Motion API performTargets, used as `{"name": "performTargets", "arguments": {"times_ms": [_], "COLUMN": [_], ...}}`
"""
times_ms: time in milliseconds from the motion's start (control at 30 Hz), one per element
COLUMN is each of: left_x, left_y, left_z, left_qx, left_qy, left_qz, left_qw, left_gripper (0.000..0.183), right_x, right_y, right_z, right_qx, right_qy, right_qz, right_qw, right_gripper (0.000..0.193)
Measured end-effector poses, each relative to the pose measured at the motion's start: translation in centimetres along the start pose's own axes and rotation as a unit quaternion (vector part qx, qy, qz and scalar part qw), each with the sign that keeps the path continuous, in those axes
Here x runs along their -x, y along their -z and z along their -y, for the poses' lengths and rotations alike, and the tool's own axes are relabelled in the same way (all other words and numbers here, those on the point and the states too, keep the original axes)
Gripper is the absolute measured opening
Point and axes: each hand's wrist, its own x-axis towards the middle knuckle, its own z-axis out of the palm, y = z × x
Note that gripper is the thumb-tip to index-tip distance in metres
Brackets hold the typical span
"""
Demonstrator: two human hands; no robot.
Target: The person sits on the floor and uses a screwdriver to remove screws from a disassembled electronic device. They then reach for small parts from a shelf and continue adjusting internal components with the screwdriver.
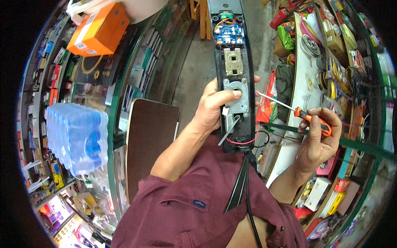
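My left hand (209, 105) grips a long, narrow black housing (248, 66), apparently an opened electronic door lock, from its left side. The thumb presses on a grey metal plate (244, 99); fingertips show past the far edge. A blue circuit board (229, 34) with coloured wires sits in the upper part, above a second metal bracket (233, 62). Near the lower end are a white connector, a pale strip and a pink wire (244, 142). My right hand (316, 142) holds a screwdriver (304, 113) by its orange and black handle, its tip just right of the housing, apart from the plate.
A black cable (248, 190) hangs from the housing over my maroon shirt. Shrink-wrapped bottles (76, 136) and an orange box (97, 33) stand on the left counter. A brown board (151, 140) is beside it. Crowded shelves (331, 66) line the right.
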Motion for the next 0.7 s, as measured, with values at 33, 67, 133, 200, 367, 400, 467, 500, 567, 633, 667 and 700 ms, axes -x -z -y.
{"name": "performTargets", "arguments": {"times_ms": [33,67,133,200,367,400,467,500,567,633,667,700], "left_x": [-2.1,-4.4,-8.6,-11.6,-21.2,-23.1,-27.4,-29.4,-34.0,-38.8,-41.2,-43.5], "left_y": [0.2,0.4,0.7,1.1,2.3,3.0,3.8,4.1,4.5,4.5,4.3,4.1], "left_z": [-0.9,-1.9,-3.5,-4.6,-6.7,-7.0,-7.3,-7.3,-7.6,-8.1,-8.4,-8.6], "left_qx": [-0.035,-0.056,-0.043,-0.092,-0.139,-0.174,-0.184,-0.188,-0.199,-0.196,-0.188,-0.179], "left_qy": [0.001,0.011,-0.007,-0.005,-0.047,-0.044,-0.062,-0.070,-0.078,-0.088,-0.091,-0.093], "left_qz": [-0.003,-0.014,-0.003,-0.007,-0.048,-0.051,-0.060,-0.065,-0.075,-0.085,-0.090,-0.095], "left_qw": [0.999,0.998,0.999,0.996,0.988,0.982,0.979,0.977,0.974,0.973,0.974,0.975], "left_gripper": [0.064,0.061,0.059,0.054,0.042,0.039,0.038,0.038,0.037,0.037,0.037,0.037], "right_x": [-1.9,-3.8,-7.2,-10.5,-20.0,-21.7,-26.0,-28.0,-32.1,-36.5,-38.7,-40.9], "right_y": [-1.0,-2.1,-4.3,-6.3,-10.7,-11.1,-11.9,-12.2,-12.9,-13.4,-13.7,-13.9], "right_z": [-0.6,-1.1,-2.0,-3.3,-7.9,-9.0,-11.7,-13.1,-15.7,-17.7,-18.5,-19.3], "right_qx": [0.004,0.004,-0.001,-0.006,-0.001,0.013,0.029,0.032,0.014,0.015,0.005,-0.004], "right_qy": [0.003,0.004,0.000,0.002,0.034,0.049,0.072,0.078,0.071,0.059,0.048,0.035], "right_qz": [-0.002,-0.003,-0.002,0.021,0.080,0.092,0.112,0.120,0.124,0.129,0.123,0.114], "right_qw": [1.000,1.000,1.000,1.000,0.996,0.994,0.991,0.989,0.990,0.990,0.991,0.993], "right_gripper": [0.028,0.028,0.029,0.029,0.023,0.022,0.019,0.019,0.018,0.019,0.020,0.021]}}
